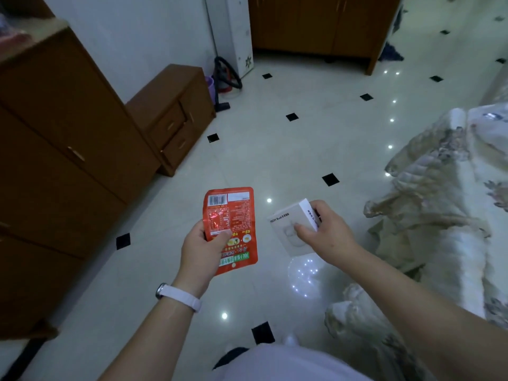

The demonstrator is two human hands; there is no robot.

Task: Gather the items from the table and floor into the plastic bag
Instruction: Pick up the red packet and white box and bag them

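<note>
My left hand [202, 250] grips a flat red snack packet [233, 215] by its lower left edge, the printed back with a barcode facing up. My right hand [325, 231] holds a small white box [288, 226] with grey lettering, thumb across its top face. Both are held over the glossy tiled floor, a short gap between them. No plastic bag is in view.
Tall brown cabinets [63, 149] line the left, with a low drawer unit [176, 111] beyond. A vacuum cleaner [225, 78] stands by the far wall. A sofa with a pale patterned cover [445, 204] fills the right. White floor tiles [275, 149] lie between.
</note>
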